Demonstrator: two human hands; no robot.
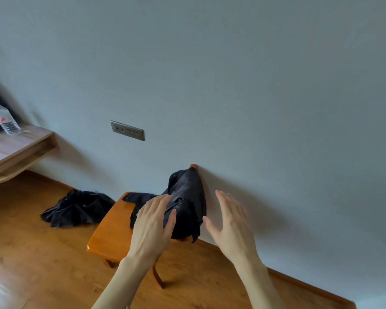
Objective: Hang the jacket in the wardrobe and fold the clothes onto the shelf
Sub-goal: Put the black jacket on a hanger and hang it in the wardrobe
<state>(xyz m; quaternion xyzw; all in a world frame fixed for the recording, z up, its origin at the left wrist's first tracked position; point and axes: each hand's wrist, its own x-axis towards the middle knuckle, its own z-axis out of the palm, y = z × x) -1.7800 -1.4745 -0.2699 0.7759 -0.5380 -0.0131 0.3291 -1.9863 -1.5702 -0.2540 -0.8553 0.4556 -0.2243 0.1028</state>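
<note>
Jacket, dark, draped over the backrest of a wooden chair standing against the wall. One part spills onto the seat toward 9 o'clock; the rest hangs down off the backrest, hem loose at 6 o'clock. One orange tip of the backrest shows above the cloth at 12 o'clock.

Fabric looks thin, soft and limp, with many creases. Judged light, with no stiffness to hold a shape; it will sag and slide off the polished wood when lifted at one spot. Best hold is likely the high part over the backrest, collar or shoulders, one hand each side, so it comes up spread for a hanger. Collar itself cannot be made out in the folds.

Left hand: fingers straight and together, reaching over the draped cloth; touching or just above it, cannot tell. Grips nothing.
Right hand: flat, fingers spread, at 3 o'clock of the jacket, apart from it, close to the wall. Holds nothing.

Second dark heap of clothes on the wooden floor, at 9 o'clock of the chair, crumpled, near the skirting.

Further out at 10 o'clock: wall-mounted worktop with a plastic water bottle upright on it. Socket plate on the wall between worktop and chair. Wardrobe and shelf not in view.

Task judged at its start, nothing lifted yet.
</note>
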